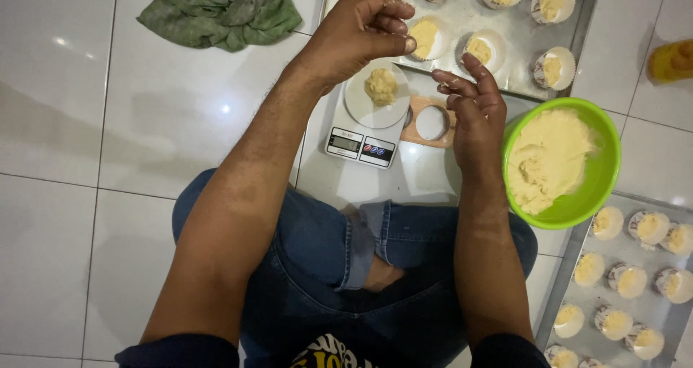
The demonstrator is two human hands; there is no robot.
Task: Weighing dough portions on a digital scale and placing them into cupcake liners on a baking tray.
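Setting: person sits cross-legged on a white tiled floor (94, 216), looking down at both hands.
Left hand (357, 32): raised over the kitchen scale (364, 126), fingers curled in with thumb pressed to the fingertips; it seems to pinch a bit of dough, though whether anything is held cannot be told.
Right hand (473, 112): loosely open, fingers spread and smeared with dough, gripping nothing, hovering between the scale and the green bowl (603, 187).
Dough portion (381, 86): 1 pale lump rests on the scale's round white plate, just below the left hand.
Bulk dough (548, 159): a large yellow mass fills the green bowl at the person's right.
Wooden ring mould (431, 123): lies on the floor just beside the scale, apart from both hands.
Upper tray (520, 29): metal, carrying paper cups already filled with dough.
Lower tray (650, 310): at the right, more filled cups in rows.
Green cloth (224, 11): crumpled on the floor, well apart at upper left.
Step in hand: judged to be weighing out 1 portion, trimming the lump on the plate.
Next move calls for: probably reading the scale's display, then lifting the lump cleanly with sticky fingers.
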